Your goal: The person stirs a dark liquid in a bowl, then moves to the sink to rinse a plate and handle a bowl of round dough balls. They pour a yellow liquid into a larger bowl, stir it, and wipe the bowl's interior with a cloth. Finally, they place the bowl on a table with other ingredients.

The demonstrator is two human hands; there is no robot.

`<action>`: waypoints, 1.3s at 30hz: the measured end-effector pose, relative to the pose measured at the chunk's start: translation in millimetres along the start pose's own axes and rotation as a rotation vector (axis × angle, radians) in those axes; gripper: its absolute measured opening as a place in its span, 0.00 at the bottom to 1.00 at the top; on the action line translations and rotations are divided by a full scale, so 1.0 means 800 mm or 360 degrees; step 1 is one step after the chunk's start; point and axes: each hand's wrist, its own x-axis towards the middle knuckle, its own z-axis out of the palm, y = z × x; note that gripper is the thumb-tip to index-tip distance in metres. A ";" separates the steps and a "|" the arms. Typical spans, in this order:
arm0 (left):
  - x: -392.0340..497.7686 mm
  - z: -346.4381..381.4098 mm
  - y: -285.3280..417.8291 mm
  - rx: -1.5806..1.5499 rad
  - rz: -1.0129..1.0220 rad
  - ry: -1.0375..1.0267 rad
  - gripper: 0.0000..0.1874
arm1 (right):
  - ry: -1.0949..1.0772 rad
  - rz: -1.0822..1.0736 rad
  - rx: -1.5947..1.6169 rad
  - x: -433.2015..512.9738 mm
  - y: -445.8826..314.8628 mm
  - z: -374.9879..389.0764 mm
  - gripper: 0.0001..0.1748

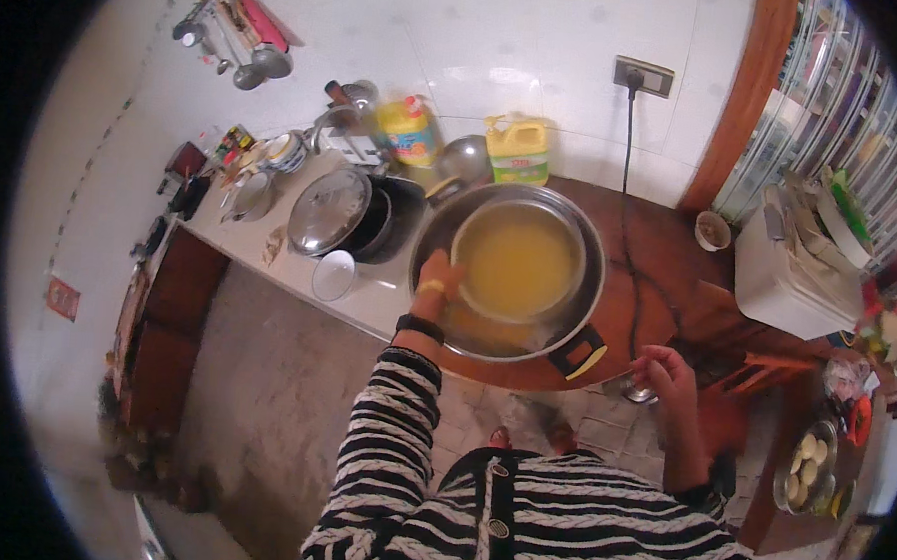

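Observation:
A wide metal pan (594, 249) with black-and-yellow handles stands at the edge of a brown wooden tabletop. Inside it sits a round metal bowl (521, 257) of yellowish liquid, and some similar liquid shows in the pan near me. My left hand (437, 273), with a dark band at the wrist, grips the left rim of this bowl; the fingertips are partly hidden. My right hand (666, 373) is in the air to the right of the pan's near handle (579, 353). Its fingers are curled, and blur hides whether they hold anything.
Left of the pan are a lidded pot (331, 211) and a white cup (334, 275) on the counter. Yellow jugs (519, 152) line the wall. A black power cord (627, 175) runs down beside the pan. At right are a white bin (794, 272) and a plate of pale rounds (806, 468).

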 end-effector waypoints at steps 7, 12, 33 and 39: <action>0.003 0.028 0.004 -0.0673 -0.0055 -0.0118 0.18 | 0.0143 0.0043 0.0052 -0.012 0.003 0.031 0.14; -0.045 -0.040 0.064 -0.1156 -0.0289 -0.0376 0.13 | 0.0074 0.0029 0.0034 -0.014 0.000 0.042 0.13; -0.125 -0.082 0.077 -0.2226 -0.0249 0.0104 0.07 | -0.0023 -0.0006 -0.0051 -0.015 -0.008 0.004 0.13; -0.154 -0.121 0.078 -0.2162 -0.0416 0.0180 0.06 | -0.0079 0.0008 -0.0033 -0.004 -0.012 0.007 0.13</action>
